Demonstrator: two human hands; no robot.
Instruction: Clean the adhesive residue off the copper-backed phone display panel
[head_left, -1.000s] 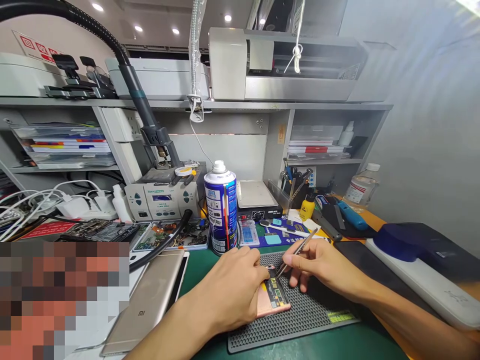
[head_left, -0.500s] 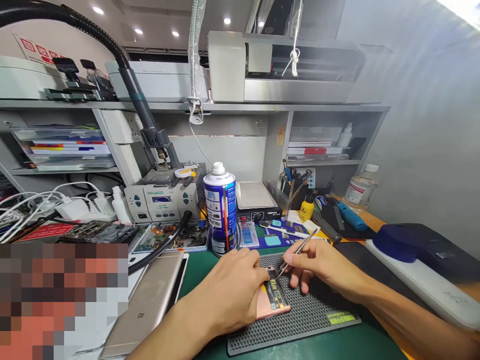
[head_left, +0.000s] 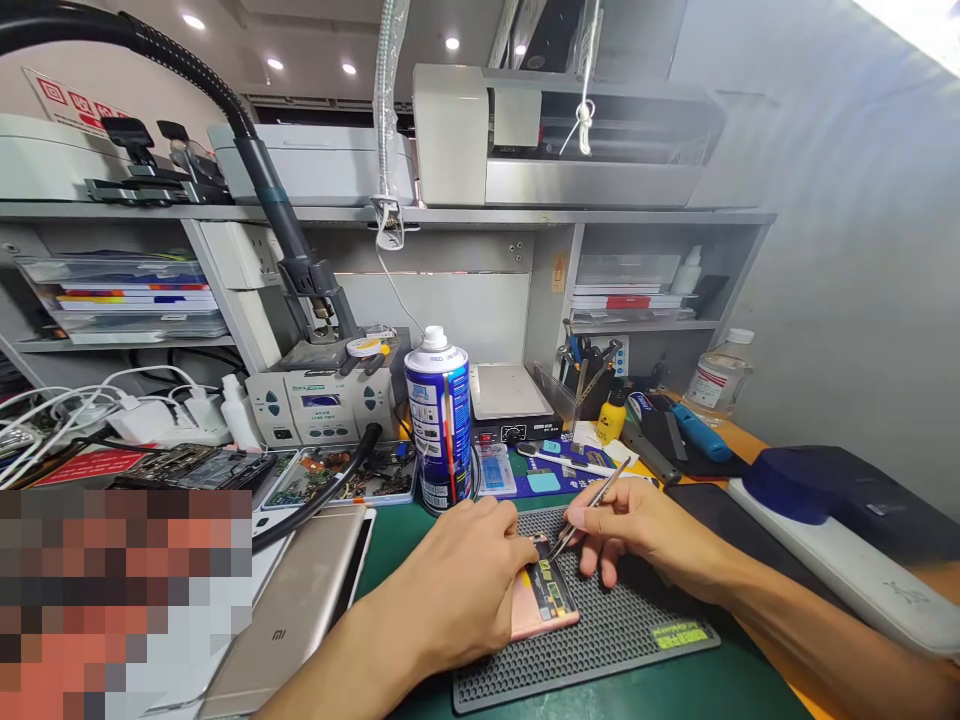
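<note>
An opened pink smartphone [head_left: 552, 607], its inner circuit parts exposed, lies on a grey textured mat [head_left: 622, 625]. My left hand [head_left: 480, 570] is closed over the phone's left side, its curled fingers holding it and covering part of it. From the right, my right hand [head_left: 622, 530] pinches a pair of metal tweezers [head_left: 600, 492] between thumb and fingers. The tweezers slant down to the phone's upper inner area; whether their tips touch a part is too small to tell.
Behind my hands stands a blue spray can [head_left: 436, 430]. Left of it are a grey soldering station [head_left: 319, 408], a tray of circuit parts [head_left: 352, 475] and a gold phone [head_left: 289, 620]. At right lie a white-and-blue device [head_left: 840, 560] and a clear bottle [head_left: 720, 380].
The tweezer tips have shifted very slightly over the phone. Both hands keep nearly the same pose, and the whole view has drifted a little.
</note>
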